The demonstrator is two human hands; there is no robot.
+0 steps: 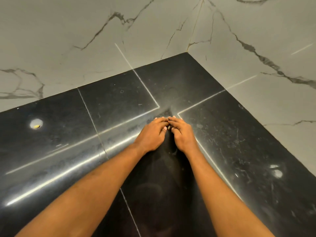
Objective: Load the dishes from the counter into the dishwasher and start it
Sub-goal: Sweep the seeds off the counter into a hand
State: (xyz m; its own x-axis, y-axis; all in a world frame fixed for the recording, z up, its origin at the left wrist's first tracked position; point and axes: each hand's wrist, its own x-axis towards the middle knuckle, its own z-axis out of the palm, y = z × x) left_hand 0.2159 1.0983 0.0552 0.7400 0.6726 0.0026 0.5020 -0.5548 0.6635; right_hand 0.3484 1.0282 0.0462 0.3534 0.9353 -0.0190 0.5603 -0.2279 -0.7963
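- Left hand (151, 135) and right hand (183, 135) rest fingertip to fingertip on the black stone counter (230, 134), fingers loosely bent, gripping nothing visible.
- Marble walls (85, 31) meet at the far corner.

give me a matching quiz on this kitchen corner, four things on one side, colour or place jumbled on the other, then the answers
Things:
1. counter
2. wall
3. small crumb
4. left hand

Descriptions:
A. yellow, far left in a bright reflection
B. pale with grey veins
C. fingertips up against the right hand
D. black and glossy

Pairs: 1-D, 2-B, 3-A, 4-C
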